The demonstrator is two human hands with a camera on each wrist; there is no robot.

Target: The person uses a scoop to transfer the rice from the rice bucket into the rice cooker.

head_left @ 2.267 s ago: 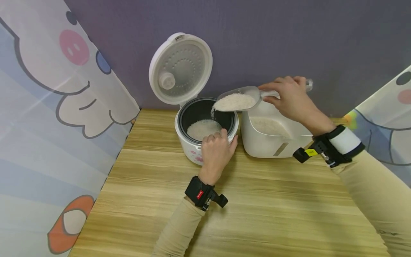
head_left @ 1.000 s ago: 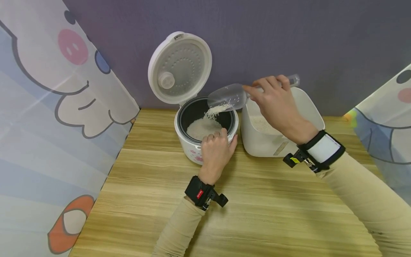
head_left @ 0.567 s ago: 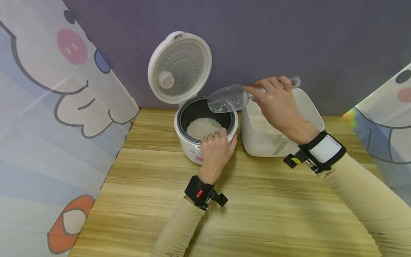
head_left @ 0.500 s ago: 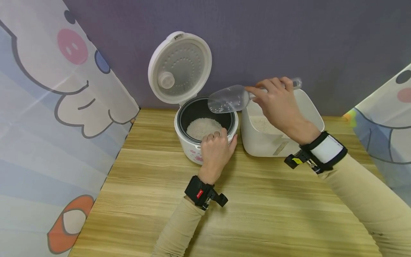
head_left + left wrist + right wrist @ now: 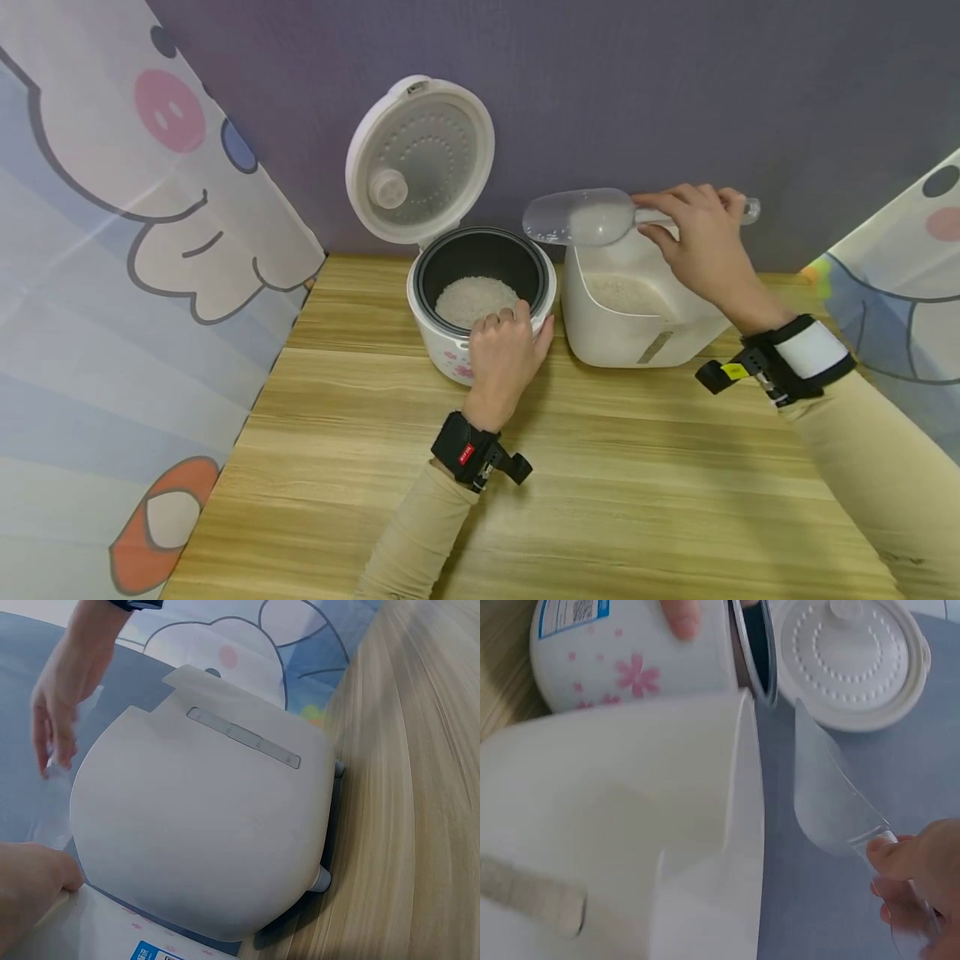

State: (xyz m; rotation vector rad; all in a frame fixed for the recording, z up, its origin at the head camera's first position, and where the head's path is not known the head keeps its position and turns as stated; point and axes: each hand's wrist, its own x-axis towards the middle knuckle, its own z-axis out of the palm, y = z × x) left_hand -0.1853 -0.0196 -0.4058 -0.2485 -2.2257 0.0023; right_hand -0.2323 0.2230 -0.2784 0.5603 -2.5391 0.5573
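My right hand (image 5: 701,242) grips the handle of a clear plastic scoop (image 5: 555,218), held above the left edge of a white rice bin (image 5: 611,340). Only a few grains cling inside the scoop. Rice (image 5: 626,293) covers the bin's floor. To the left stands a white rice cooker (image 5: 438,342) with pink flowers and its lid (image 5: 435,154) raised. White rice (image 5: 474,300) lies in its dark inner pot. My left hand (image 5: 502,354) holds the cooker's front right rim, fingers curled over the edge, thumb outside. In the right wrist view the scoop (image 5: 829,799) appears side-on.
Cooker and bin stand side by side on a wooden table (image 5: 360,467), against a grey-purple wall (image 5: 645,92). A cartoon-printed sheet (image 5: 112,350) borders the table on the left, and another hangs at the right.
Rice has poured from the scoop into the cooker. The right hand then tipped the scoop back level and drew it right, from over the pot to the bin. The left hand stayed put.
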